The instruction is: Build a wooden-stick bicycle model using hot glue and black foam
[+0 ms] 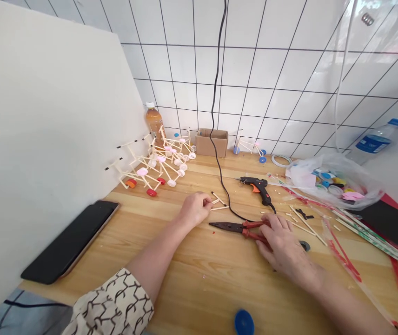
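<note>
My left hand is closed in a pinch on one end of a small frame of thin wooden sticks; a stick with black tips forms its far side. My right hand has its fingers around the red handles of long-nosed pliers, which lie low over the tabletop. Their dark jaws point left, just in front of the stick frame. Behind my right hand rests a black hot glue gun with an orange trigger. Loose sticks and short cut pieces lie to its right.
Several stick models with bottle-cap wheels stand at the back left, by a drink bottle. A cardboard box is against the tiled wall. A black phone lies left, a bag of caps right, a blue cap in front.
</note>
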Motion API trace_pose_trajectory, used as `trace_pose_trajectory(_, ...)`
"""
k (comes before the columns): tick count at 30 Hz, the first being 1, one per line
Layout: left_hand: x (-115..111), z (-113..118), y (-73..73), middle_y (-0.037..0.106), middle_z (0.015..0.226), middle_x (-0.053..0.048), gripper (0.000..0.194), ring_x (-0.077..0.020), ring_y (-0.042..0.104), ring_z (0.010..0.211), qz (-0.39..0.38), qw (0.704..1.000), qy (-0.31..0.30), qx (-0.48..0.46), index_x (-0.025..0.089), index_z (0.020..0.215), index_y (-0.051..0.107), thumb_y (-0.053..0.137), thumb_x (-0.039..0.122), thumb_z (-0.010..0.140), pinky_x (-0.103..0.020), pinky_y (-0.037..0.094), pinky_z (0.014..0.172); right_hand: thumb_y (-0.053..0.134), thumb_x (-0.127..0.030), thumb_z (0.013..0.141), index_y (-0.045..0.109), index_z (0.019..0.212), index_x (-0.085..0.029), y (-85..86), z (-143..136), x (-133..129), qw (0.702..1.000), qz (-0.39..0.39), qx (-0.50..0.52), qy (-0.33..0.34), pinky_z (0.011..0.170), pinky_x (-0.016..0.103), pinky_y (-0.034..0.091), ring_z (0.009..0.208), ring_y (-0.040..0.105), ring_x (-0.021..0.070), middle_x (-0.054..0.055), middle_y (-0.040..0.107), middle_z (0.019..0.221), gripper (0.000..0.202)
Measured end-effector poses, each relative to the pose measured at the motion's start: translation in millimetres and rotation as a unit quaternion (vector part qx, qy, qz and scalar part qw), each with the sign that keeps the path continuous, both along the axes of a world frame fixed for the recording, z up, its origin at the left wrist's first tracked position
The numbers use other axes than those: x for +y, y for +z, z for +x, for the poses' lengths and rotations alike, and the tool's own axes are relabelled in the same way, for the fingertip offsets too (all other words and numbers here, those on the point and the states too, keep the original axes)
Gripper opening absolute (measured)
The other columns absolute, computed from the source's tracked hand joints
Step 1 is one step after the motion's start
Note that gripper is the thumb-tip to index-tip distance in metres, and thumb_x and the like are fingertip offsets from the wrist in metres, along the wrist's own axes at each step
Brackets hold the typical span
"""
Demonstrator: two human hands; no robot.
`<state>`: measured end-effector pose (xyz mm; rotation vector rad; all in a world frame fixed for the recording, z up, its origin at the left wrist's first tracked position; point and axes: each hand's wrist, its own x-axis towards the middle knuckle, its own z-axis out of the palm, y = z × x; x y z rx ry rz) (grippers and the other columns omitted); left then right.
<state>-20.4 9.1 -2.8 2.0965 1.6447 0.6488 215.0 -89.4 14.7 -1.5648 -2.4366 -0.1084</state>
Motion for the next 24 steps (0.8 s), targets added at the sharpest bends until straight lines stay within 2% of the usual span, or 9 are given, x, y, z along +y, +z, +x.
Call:
trace_pose_trajectory(6,-0.5,-9.3,2.2,0.065,0.073,-0.003,0.013,-0.0134,0.056,0.065,0.027,0.999,0.024,-0.039,0.017,0.074,0.066,0.055,0.024,0.073,-0.024,0.041,0.060,0.049,-0.011,0.072,0.058,0.079,-0.014,-7.0,-1.7,1.6,0.997,0.056,-0.025,0.054,0.077,0.043,0.043,0.090,0.052,0.0271,0.015,0.058,0.095,0.012)
trace_pose_trajectory(10,-1.7,-16.6,8.4,0.064,0.069,-0.002,0.013,-0.0141,0.055,0.063,-0.009,1.000,-0.001,-0.020,0.018,0.068,0.066,0.058,0.028,0.071,-0.024,0.040,0.058,0.047,-0.010,0.072,0.055,0.075,-0.017,8.5,6.9,-1.6,0.993,0.092,-0.003,0.073,0.074,0.040,0.044,0.088,0.051,0.0254,0.014,0.057,0.096,0.011)
trace_pose_trajectory(12,-3.3,-19.1,11.4,0.064,0.069,-0.002,0.012,-0.0145,0.055,0.064,-0.032,0.999,-0.030,0.003,0.018,0.066,0.066,0.060,0.028,0.069,-0.024,0.039,0.058,0.047,-0.012,0.074,0.054,0.073,-0.018,20.9,20.5,-3.1,0.994,0.094,0.005,0.050,0.073,0.038,0.043,0.087,0.051,0.0243,0.012,0.056,0.097,0.009)
trace_pose_trajectory(14,-5.1,-20.4,13.6,0.064,0.070,-0.001,0.010,-0.0143,0.055,0.064,-0.051,0.997,-0.056,0.024,0.018,0.066,0.066,0.060,0.026,0.067,-0.024,0.038,0.058,0.047,-0.021,0.078,0.052,0.071,-0.019,31.7,40.2,-4.6,0.993,0.122,-0.005,-0.002,0.071,0.038,0.041,0.085,0.051,0.0253,0.012,0.056,0.093,0.009)
trace_pose_trajectory(17,-7.9,-20.4,15.8,0.063,0.067,0.000,0.009,-0.0131,0.054,0.061,-0.070,0.992,-0.087,0.052,0.018,0.065,0.065,0.058,0.022,0.068,-0.022,0.036,0.055,0.043,-0.032,0.081,0.049,0.069,-0.020,37.8,74.4,-8.5,0.990,0.119,-0.022,-0.065,0.069,0.038,0.040,0.079,0.051,0.0251,0.011,0.055,0.086,0.018)
trace_pose_trajectory(21,-12.9,-17.8,19.3,0.062,0.068,-0.001,0.010,-0.0128,0.054,0.063,-0.057,0.988,-0.128,0.070,0.017,0.064,0.064,0.056,0.018,0.070,-0.022,0.035,0.057,0.040,-0.036,0.080,0.044,0.062,-0.022,26.3,110.3,-20.0,0.985,0.096,-0.032,-0.136,0.064,0.037,0.038,0.072,0.052,0.0252,0.008,0.054,0.072,0.023)
trace_pose_trajectory(24,-18.3,-13.9,22.4,0.062,0.071,-0.001,0.010,-0.0128,0.054,0.064,-0.053,0.982,-0.161,0.081,0.017,0.064,0.063,0.055,0.017,0.070,-0.022,0.035,0.058,0.041,-0.036,0.079,0.045,0.061,-0.023,12.3,123.3,-30.7,0.985,0.053,-0.020,-0.161,0.060,0.035,0.038,0.067,0.052,0.0233,0.007,0.054,0.067,0.022)
